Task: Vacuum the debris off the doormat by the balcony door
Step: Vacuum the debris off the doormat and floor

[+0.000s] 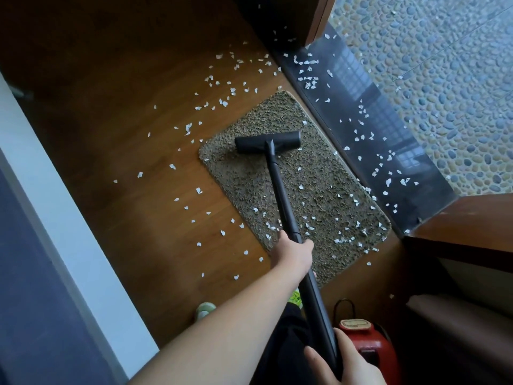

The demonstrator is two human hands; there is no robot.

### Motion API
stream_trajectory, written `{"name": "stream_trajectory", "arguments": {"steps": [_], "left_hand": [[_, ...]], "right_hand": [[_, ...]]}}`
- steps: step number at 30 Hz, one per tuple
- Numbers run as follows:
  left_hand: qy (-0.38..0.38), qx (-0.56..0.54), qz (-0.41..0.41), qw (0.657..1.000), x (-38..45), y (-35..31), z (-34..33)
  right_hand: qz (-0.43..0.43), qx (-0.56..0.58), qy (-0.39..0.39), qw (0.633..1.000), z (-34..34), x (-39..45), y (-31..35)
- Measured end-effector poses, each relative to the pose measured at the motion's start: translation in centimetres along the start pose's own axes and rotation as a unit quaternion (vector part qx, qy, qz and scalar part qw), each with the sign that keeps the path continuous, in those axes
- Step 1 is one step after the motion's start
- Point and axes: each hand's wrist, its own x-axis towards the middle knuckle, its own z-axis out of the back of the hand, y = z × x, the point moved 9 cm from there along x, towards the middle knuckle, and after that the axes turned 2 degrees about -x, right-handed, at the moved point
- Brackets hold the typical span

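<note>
Both hands gripped the black vacuum wand: left hand midway, right hand lower down. Its flat black head sat on the shaggy brown doormat. White paper scraps littered mat, wooden floor and dark threshold; a red canister stood beside.

Wooden floor | pebble-patterned balcony paving | dark glossy threshold strip | white wall edge | wooden door frame

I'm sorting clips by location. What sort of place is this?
Probably a home, indoors at a balcony doorway: a wood floor, a shaggy doormat beside a dark stone threshold, and pebble paving outside.
</note>
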Motion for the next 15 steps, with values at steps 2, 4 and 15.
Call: {"name": "stream_trajectory", "arguments": {"steps": [2,4,15], "left_hand": [[-0.002,-0.009,-0.001,1.0,-0.2,-0.3,0.4],[-0.011,-0.019,0.003,1.0,-0.1,0.0,1.3],[-0.086,-0.087,0.041,0.992,1.3,4.0,12.7]], "right_hand": [[0.007,-0.014,0.008,1.0,-0.1,0.0,0.1],[0.014,-0.022,0.017,1.0,-0.2,0.1,0.4],[0.063,-0.14,0.14,0.978,-8.1,0.0,5.2]]}}
